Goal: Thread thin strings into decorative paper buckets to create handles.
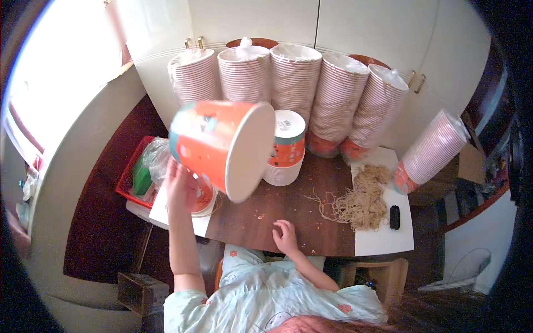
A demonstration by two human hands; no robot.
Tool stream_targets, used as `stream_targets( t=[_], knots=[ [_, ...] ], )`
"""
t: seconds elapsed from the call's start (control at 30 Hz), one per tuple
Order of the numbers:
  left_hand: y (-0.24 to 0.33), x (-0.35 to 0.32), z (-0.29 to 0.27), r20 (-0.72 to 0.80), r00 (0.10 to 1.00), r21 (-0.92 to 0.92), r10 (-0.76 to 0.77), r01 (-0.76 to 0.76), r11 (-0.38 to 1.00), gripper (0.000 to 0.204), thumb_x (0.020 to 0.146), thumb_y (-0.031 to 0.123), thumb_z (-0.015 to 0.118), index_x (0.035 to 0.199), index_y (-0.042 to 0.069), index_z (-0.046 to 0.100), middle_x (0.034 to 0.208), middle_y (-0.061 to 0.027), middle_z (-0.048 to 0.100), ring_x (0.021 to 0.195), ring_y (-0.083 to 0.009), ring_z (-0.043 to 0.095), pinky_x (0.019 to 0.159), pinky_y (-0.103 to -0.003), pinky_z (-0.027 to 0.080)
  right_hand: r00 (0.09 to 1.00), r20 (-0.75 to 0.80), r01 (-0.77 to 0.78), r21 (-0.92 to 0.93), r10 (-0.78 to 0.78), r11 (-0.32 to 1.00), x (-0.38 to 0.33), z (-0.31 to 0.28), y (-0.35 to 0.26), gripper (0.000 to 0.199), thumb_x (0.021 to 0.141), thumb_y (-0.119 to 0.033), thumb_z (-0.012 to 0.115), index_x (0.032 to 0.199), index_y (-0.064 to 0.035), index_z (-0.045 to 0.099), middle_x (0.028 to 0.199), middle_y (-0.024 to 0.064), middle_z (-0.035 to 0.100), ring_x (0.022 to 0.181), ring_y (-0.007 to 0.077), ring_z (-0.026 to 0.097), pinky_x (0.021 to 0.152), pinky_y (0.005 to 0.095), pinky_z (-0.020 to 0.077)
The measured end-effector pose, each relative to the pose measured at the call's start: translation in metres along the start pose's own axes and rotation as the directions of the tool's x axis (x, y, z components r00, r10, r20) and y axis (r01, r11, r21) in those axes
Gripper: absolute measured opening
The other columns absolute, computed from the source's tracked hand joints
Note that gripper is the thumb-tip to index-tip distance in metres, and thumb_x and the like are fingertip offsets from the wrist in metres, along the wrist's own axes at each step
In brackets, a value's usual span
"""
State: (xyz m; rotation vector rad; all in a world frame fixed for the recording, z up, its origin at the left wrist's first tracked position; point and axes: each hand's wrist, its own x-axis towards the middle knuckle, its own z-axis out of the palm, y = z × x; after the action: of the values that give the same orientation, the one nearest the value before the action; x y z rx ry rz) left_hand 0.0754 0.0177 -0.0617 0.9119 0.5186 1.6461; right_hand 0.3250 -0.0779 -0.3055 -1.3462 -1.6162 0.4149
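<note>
A large orange paper bucket (208,141) with a teal band is raised over the left part of the table. It lies tilted on its side, its white round end turned to the right. My left hand (177,183) grips it from below and behind; the bucket hides some of the fingers. Under it stands another orange bucket (204,198), partly covered by my hand and the raised bucket. A short upside-down stack of buckets (287,150) rises at the table's middle. At the front edge, my right hand (286,237) is empty, its fingers loosely bent and apart.
Tall wrapped bucket stacks (295,77) line the back; another stack (430,150) leans at the right. Tangled beige string (363,202) and a black object (395,217) lie on a white board (383,241). A red basket (126,180) with plastic bags sits at the left.
</note>
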Motion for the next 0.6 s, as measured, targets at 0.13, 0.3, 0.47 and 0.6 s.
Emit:
stream_targets(
  t=[0.13, 0.3, 0.47, 0.6],
  knots=[
    [-0.036, -0.043, -0.005, 0.078, 0.965, -0.171, -0.252, 0.262, 0.95, 0.039, 0.086, 0.019, 0.052, 0.12, 0.007, 0.037, 0.11, -0.0072, 0.053, 0.096, -0.0187, 0.056, 0.072, -0.03, 0.051, 0.967, 0.024, -0.226, 0.55, 0.254, 0.804, 0.042, -0.03, -0.034, 0.019, 0.087, -0.018, 0.05, 0.101, -0.0051, 0.051, 0.098, 0.0012, 0.053, 0.089, 0.0099, 0.05, 0.079, 0.0251, 0.0406],
    [-0.069, -0.071, -0.004, 0.041, 0.881, -0.157, -0.471, 0.471, 0.868, 0.045, 0.089, 0.029, 0.043, 0.125, 0.004, 0.034, 0.123, -0.0088, 0.046, 0.106, -0.0228, 0.05, 0.085, -0.036, 0.046, 0.965, -0.01, -0.142, 0.822, 0.262, 0.552, 0.084, -0.078, -0.08, 0.035, 0.087, -0.021, 0.045, 0.114, -0.0005, 0.042, 0.106, 0.0055, 0.051, 0.097, 0.0141, 0.048, 0.086, 0.0278, 0.0378],
    [-0.103, -0.099, -0.019, 0.013, 0.792, -0.322, -0.611, 0.582, 0.747, 0.043, 0.089, 0.025, 0.041, 0.124, 0.002, 0.037, 0.123, -0.0124, 0.044, 0.107, -0.0263, 0.049, 0.086, -0.038, 0.045, 0.959, 0.025, -0.188, 0.803, 0.284, 0.566, 0.082, -0.094, -0.101, 0.047, 0.079, -0.025, 0.054, 0.116, 0.0006, 0.042, 0.11, 0.0092, 0.049, 0.104, 0.0187, 0.045, 0.093, 0.0321, 0.0327],
    [-0.095, -0.097, 0.001, 0.137, 0.88, -0.409, -0.455, 0.468, 0.783, 0.048, 0.085, 0.022, 0.05, 0.125, 0.001, 0.035, 0.121, -0.0146, 0.045, 0.107, -0.0257, 0.049, 0.086, -0.04, 0.046, 0.944, -0.314, 0.215, 0.362, -0.098, 0.907, 0.074, -0.105, -0.117, 0.047, 0.069, -0.028, 0.065, 0.107, -0.0045, 0.05, 0.105, 0.0112, 0.049, 0.101, 0.0271, 0.045, 0.089, 0.038, 0.0343]
  ],
)
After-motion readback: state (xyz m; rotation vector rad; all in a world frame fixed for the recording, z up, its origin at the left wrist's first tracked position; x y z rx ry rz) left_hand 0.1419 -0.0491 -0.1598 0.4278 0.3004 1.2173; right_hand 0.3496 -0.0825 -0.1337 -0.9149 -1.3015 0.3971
